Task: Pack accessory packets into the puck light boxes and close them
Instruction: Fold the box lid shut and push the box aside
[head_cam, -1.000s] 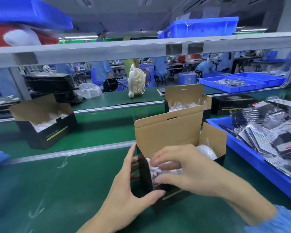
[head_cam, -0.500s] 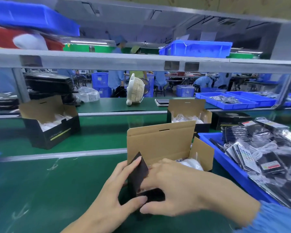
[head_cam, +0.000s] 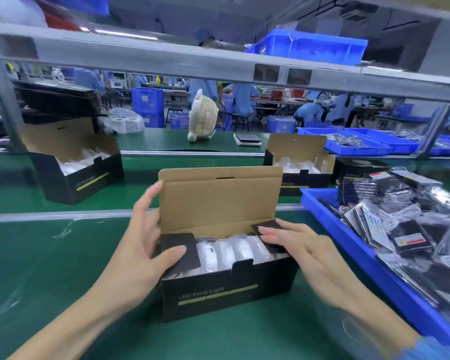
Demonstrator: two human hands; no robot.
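Note:
A black puck light box (head_cam: 229,289) stands on the green belt in front of me, long side toward me, its brown lid (head_cam: 218,201) upright. White bagged lights (head_cam: 231,250) fill it. My left hand (head_cam: 140,245) grips the box's left end, thumb pressing the left side flap (head_cam: 179,250) down over the contents. My right hand (head_cam: 302,250) lies on the right side flap (head_cam: 268,227), fingers holding it flat. Accessory packets (head_cam: 405,224) are heaped in a blue bin (head_cam: 348,245) at my right.
Two more open puck light boxes stand on the belt, one at far left (head_cam: 73,172) and one behind the lid at right (head_cam: 299,162). A cream fan (head_cam: 202,116) and a phone (head_cam: 247,139) sit on the far bench. A metal rail (head_cam: 218,63) crosses overhead.
The box has been turned so its long front faces me. My hands moved apart to its two ends, and both side flaps are now folded down over the lights.

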